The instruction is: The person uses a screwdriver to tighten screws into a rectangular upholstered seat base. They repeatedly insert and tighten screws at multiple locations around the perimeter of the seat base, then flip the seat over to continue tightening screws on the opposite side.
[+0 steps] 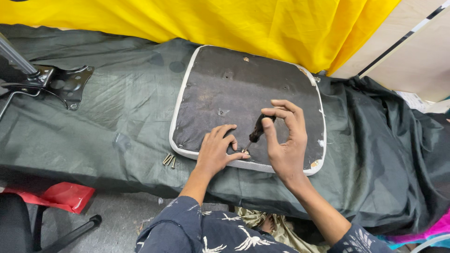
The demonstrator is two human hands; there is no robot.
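Note:
A square seat pad [243,89] lies underside up on a dark cloth, its black bottom edged in white and dotted with screw holes. My right hand [287,145] grips a black-handled screwdriver [258,131], tip down near the pad's front edge. My left hand [216,151] rests on the pad beside the tip, thumb and fingers steadying it at the screw. A few loose screws [169,160] lie on the cloth just left of the pad's front corner.
A black metal chair mechanism plate [65,83] with a grey pole lies at the far left. Yellow fabric [225,23] hangs behind. A red bag [63,196] and a chair base leg [70,234] sit on the floor at lower left.

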